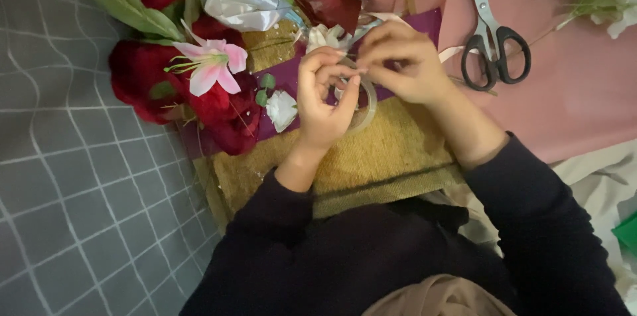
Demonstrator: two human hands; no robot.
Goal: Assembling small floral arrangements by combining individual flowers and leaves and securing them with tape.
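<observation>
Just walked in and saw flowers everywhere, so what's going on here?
A person holds a clear tape roll in the left hand, while the right hand picks at its edge. Beneath lie gold burlap and purple paper. Red roses and a pink lily lie to the left, scissors on pink paper to the right.

Home craft spot, quilted grey bedspread [73, 177], scissors [494, 44], artificial flowers [199, 70]

Black-handled scissors [494, 47] lie closed on the pink sheet [570, 104], near its upper edge. Red roses [142, 70] and a pink lily [211, 67] rest at the grey gridded cloth's [73, 177] upper edge, beside the woven burlap [391, 150].
</observation>
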